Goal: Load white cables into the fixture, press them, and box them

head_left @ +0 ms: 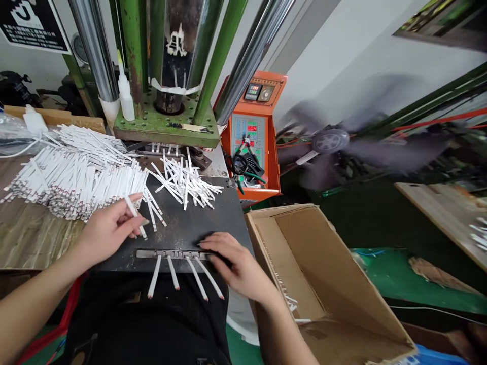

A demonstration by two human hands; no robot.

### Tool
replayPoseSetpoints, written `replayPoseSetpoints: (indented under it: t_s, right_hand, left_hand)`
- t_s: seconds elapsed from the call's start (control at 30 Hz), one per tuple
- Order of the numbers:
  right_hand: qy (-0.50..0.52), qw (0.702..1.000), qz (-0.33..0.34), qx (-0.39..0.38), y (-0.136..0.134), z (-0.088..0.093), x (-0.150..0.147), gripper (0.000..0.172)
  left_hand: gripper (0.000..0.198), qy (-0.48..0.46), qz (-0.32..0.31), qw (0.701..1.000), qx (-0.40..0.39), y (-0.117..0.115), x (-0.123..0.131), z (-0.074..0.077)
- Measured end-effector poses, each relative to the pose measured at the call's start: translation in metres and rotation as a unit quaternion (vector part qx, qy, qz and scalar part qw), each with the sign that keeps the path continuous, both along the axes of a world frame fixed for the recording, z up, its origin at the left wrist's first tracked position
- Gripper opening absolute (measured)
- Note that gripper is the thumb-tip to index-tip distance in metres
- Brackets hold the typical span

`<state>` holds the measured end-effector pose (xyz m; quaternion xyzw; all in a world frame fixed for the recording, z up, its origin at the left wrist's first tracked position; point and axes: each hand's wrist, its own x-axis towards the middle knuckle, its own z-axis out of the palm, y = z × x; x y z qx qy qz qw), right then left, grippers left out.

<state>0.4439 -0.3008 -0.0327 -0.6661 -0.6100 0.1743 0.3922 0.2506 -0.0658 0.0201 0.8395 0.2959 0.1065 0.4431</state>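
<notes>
Pinching a slim white strip, left hand grip clenched; right hand grip released on slotted steel bar.

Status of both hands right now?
Left hand: closed, pinching a white strip in its fingers.
Right hand: open, palm down, resting on the end of a metal bar, holding nothing visible.

Four slim white strips with red tips fanned out from under a slotted steel bar, on which the right hand pressed flat. A matching strip sat pinched in the left hand, and loose strips lay crisscrossed in a heap beyond.
</notes>
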Motion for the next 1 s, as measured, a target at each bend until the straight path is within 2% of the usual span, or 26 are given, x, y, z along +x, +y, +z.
replayPoseSetpoints:
  t_s: [0.1, 0.17, 0.23, 0.3, 0.37, 0.43, 0.57, 0.7, 0.83, 0.93, 1.0]
  right_hand:
    - [0.007, 1.000, 0.023, -0.010, 0.039, 0.015, 0.007, 0.028]
    - [-0.070, 0.996, 0.060, -0.019, 0.075, 0.019, 0.003, 0.034]
    - [-0.176, 0.978, 0.102, -0.041, 0.106, 0.019, -0.004, 0.040]
    - [-0.258, 0.955, 0.132, -0.067, 0.122, 0.019, -0.010, 0.039]
    - [-0.287, 0.943, 0.150, -0.083, 0.122, 0.019, -0.013, 0.038]
    - [-0.272, 0.945, 0.159, -0.087, 0.114, 0.021, -0.015, 0.036]
    - [-0.210, 0.963, 0.144, -0.087, 0.102, 0.022, -0.016, 0.029]
    - [-0.198, 0.968, 0.139, -0.063, 0.107, 0.015, -0.023, 0.022]
    - [-0.171, 0.975, 0.139, -0.012, 0.103, 0.016, -0.019, 0.018]
    - [-0.131, 0.983, 0.118, 0.046, 0.105, 0.027, 0.011, 0.017]
    - [-0.147, 0.987, 0.044, 0.048, 0.123, 0.031, 0.045, 0.020]
  left_hand:
    - [0.070, 0.049, -0.001, 0.999, 0.012, 0.017, 0.022, -0.005]
    - [0.077, 0.080, -0.011, 0.995, 0.058, 0.023, 0.032, -0.009]
    - [0.078, 0.116, -0.030, 0.984, 0.135, 0.023, 0.033, -0.013]
    - [0.074, 0.134, -0.070, 0.961, 0.232, 0.019, 0.026, -0.016]
    - [0.067, 0.120, -0.123, 0.932, 0.319, 0.012, 0.016, -0.021]
    - [0.055, 0.084, -0.168, 0.904, 0.385, 0.005, 0.010, -0.028]
    - [0.033, 0.022, -0.211, 0.869, 0.446, -0.003, 0.012, -0.040]
    - [0.027, 0.005, -0.215, 0.885, 0.413, -0.006, 0.019, -0.046]
    - [0.033, -0.006, -0.218, 0.895, 0.389, -0.004, 0.012, -0.037]
    - [0.036, 0.002, -0.239, 0.896, 0.374, 0.012, 0.004, -0.021]
    - [0.037, 0.039, -0.246, 0.896, 0.367, 0.032, 0.009, -0.011]
